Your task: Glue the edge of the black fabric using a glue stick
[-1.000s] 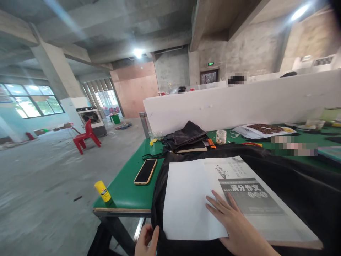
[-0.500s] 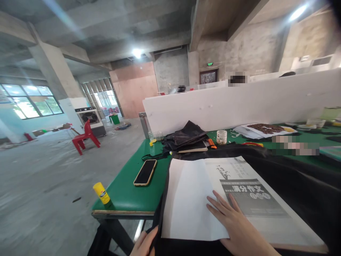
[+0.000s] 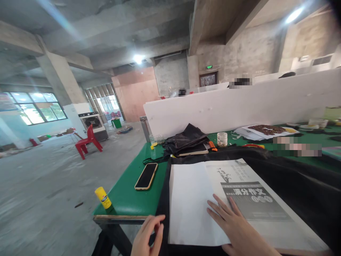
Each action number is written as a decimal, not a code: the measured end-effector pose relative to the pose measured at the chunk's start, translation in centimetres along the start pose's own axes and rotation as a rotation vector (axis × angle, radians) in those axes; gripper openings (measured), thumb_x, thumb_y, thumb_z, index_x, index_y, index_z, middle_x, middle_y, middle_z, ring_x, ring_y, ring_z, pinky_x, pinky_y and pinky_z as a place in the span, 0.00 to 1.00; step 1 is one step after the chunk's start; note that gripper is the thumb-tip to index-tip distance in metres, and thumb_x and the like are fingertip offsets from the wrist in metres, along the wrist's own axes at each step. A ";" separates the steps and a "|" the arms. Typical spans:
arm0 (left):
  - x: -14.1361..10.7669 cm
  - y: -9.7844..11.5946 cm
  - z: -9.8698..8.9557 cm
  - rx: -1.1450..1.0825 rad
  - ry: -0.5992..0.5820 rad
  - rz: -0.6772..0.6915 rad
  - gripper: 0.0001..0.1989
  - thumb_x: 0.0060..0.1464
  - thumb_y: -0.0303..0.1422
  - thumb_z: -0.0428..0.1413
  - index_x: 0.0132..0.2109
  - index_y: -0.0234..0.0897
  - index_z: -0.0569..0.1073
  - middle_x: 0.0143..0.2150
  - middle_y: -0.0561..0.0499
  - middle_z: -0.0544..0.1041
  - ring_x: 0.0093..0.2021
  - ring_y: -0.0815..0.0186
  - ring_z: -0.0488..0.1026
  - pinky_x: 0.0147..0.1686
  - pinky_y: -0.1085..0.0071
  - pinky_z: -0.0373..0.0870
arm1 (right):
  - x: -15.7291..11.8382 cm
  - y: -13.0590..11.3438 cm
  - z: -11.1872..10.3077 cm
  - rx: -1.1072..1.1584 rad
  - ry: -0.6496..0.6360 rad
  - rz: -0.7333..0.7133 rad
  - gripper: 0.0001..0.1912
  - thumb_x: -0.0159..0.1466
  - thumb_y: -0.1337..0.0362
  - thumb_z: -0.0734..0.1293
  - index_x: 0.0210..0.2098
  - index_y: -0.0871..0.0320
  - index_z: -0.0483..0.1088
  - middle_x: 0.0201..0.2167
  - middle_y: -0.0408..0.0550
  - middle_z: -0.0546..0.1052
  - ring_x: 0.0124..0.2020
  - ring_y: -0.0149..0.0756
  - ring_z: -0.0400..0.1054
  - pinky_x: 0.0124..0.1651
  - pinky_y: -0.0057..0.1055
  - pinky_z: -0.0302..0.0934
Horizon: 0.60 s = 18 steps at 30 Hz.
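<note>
An open book (image 3: pixel 255 201) lies on black fabric (image 3: pixel 298 181), its blank white flap (image 3: pixel 191 202) spread to the left and a grey printed page with large Chinese characters on the right. My right hand (image 3: pixel 234 224) rests flat where the flap meets the printed page, fingers spread. At the fabric's left edge is my left hand (image 3: pixel 149 234), its thumb and forefinger curved and apart with nothing visible between them. The fingertips come close to the fabric; contact cannot be made out. Left of the fabric lies a phone (image 3: pixel 146 176).
A yellow glue stick (image 3: pixel 103 198) stands at the corner of the green table (image 3: pixel 125 202). Behind the book are folded black cloth (image 3: pixel 186 138), an orange cutter (image 3: pixel 212 146) and a glass jar (image 3: pixel 222 139). A white partition (image 3: pixel 186 113) bounds the back. Blurred co-worker's hands appear at right.
My left hand has let go of the fabric's left edge and its fingers have come apart. The fabric's left edge now lies flatter beside the flap. My right hand stays on the book.
</note>
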<state>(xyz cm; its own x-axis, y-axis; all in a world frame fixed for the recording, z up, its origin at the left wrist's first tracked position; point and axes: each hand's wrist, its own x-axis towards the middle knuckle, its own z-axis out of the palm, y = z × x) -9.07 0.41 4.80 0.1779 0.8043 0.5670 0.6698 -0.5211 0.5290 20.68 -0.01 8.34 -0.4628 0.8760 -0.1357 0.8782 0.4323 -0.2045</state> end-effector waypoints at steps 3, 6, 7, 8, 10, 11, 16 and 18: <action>3.7 -0.5 0.5 0.077 -0.041 -0.080 0.17 0.61 0.39 0.44 0.54 0.39 0.65 0.53 0.44 0.69 0.53 0.62 0.68 0.51 0.66 0.67 | -0.2 -0.6 -0.7 -0.002 -0.011 0.022 0.46 0.43 0.70 0.57 0.64 0.57 0.49 0.65 0.45 0.42 0.65 0.50 0.24 0.61 0.59 0.19; 6.6 -1.8 2.9 0.215 -0.144 -0.145 0.32 0.59 0.44 0.45 0.64 0.30 0.51 0.65 0.37 0.54 0.64 0.56 0.51 0.59 0.58 0.57 | -0.5 -1.0 -1.6 0.018 -0.046 0.050 0.45 0.43 0.70 0.58 0.63 0.58 0.51 0.65 0.47 0.44 0.65 0.50 0.26 0.61 0.59 0.20; 7.1 -2.1 3.9 0.258 -0.202 -0.143 0.36 0.58 0.46 0.45 0.64 0.26 0.47 0.66 0.35 0.49 0.66 0.55 0.46 0.60 0.57 0.55 | -0.6 -1.1 -1.9 0.027 -0.050 0.056 0.45 0.43 0.70 0.58 0.63 0.59 0.51 0.65 0.47 0.44 0.65 0.50 0.27 0.61 0.59 0.21; 7.5 -2.3 4.7 0.297 -0.268 -0.125 0.38 0.57 0.48 0.45 0.65 0.24 0.46 0.67 0.34 0.46 0.66 0.54 0.43 0.61 0.56 0.52 | -0.7 -1.1 -2.0 0.036 -0.047 0.059 0.45 0.43 0.70 0.58 0.63 0.59 0.52 0.65 0.47 0.45 0.65 0.51 0.27 0.61 0.59 0.21; 7.5 -2.3 5.9 0.370 -0.394 -0.056 0.39 0.57 0.51 0.43 0.64 0.22 0.48 0.67 0.34 0.45 0.66 0.53 0.41 0.62 0.54 0.49 | -0.9 -1.1 -2.1 0.053 -0.019 0.046 0.45 0.43 0.71 0.59 0.62 0.58 0.53 0.64 0.48 0.46 0.65 0.51 0.29 0.61 0.60 0.22; 7.3 -2.0 6.2 0.404 -0.439 -0.016 0.39 0.57 0.52 0.41 0.64 0.23 0.50 0.66 0.35 0.46 0.66 0.54 0.42 0.62 0.53 0.48 | -1.0 -1.1 -2.1 0.059 0.001 0.038 0.45 0.43 0.71 0.59 0.62 0.58 0.54 0.64 0.48 0.47 0.65 0.52 0.30 0.61 0.61 0.23; 5.6 -0.2 6.2 0.516 -0.471 0.070 0.38 0.59 0.52 0.36 0.63 0.23 0.51 0.65 0.36 0.48 0.65 0.55 0.44 0.61 0.54 0.50 | -1.3 -0.9 -1.7 0.064 0.002 0.042 0.46 0.42 0.72 0.59 0.62 0.57 0.53 0.64 0.47 0.47 0.65 0.50 0.29 0.62 0.59 0.21; 5.2 0.1 6.3 0.528 -0.467 0.068 0.38 0.59 0.52 0.36 0.63 0.23 0.52 0.65 0.36 0.48 0.65 0.55 0.45 0.61 0.54 0.52 | -1.3 -0.9 -1.5 0.072 -0.017 0.043 0.46 0.42 0.72 0.59 0.62 0.57 0.53 0.64 0.47 0.47 0.65 0.52 0.29 0.61 0.60 0.20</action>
<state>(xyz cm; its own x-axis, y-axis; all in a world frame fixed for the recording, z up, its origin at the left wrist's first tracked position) -3.54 6.34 3.89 0.4427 0.8751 0.1953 0.8855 -0.4610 0.0584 20.71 -1.20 10.19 -0.4273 0.8894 -0.1625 0.8868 0.3773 -0.2669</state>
